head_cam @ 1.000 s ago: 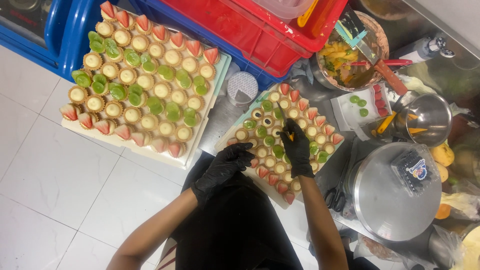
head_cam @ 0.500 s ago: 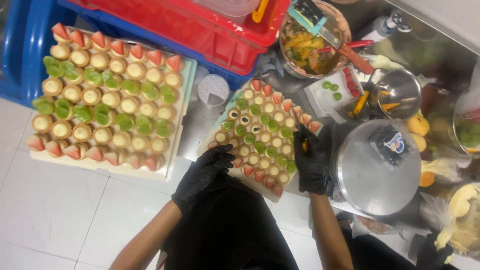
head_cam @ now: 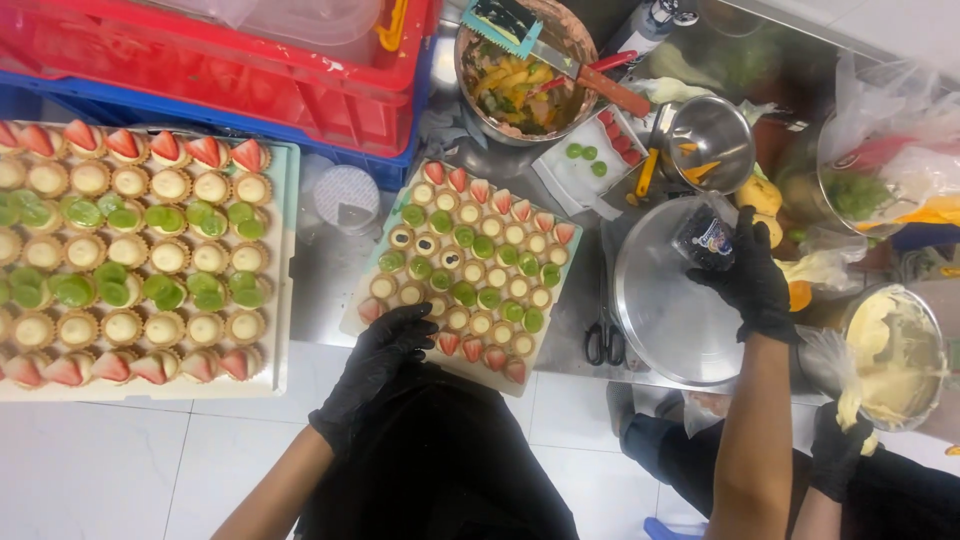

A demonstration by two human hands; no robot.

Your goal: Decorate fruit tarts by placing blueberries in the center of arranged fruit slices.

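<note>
A pale tray [head_cam: 365, 312] of small tarts topped with strawberry slices, green grape halves and a few dark berries lies in front of me on the steel counter. My left hand [head_cam: 385, 350], in a black glove, rests with loosely bent fingers on the tray's near left corner. My right hand [head_cam: 748, 275], also gloved, reaches out to the right and closes around a small clear box of dark berries [head_cam: 705, 235]. The box sits on an upturned steel lid [head_cam: 665, 320].
A bigger tray of finished tarts [head_cam: 283, 300] lies at left. Red [head_cam: 250, 80] and blue crates stand behind. A bowl of cut fruit with a knife [head_cam: 520, 75], a steel pot [head_cam: 710, 140], scissors [head_cam: 603, 340] and a cream bowl [head_cam: 895, 350] are nearby. Another person's gloved hand [head_cam: 835, 455] holds a piping bag at lower right.
My right hand left the tarts, swung right and reached the berry box on the steel lid. The left hand stayed at the tray's near corner. The view shifted right.
</note>
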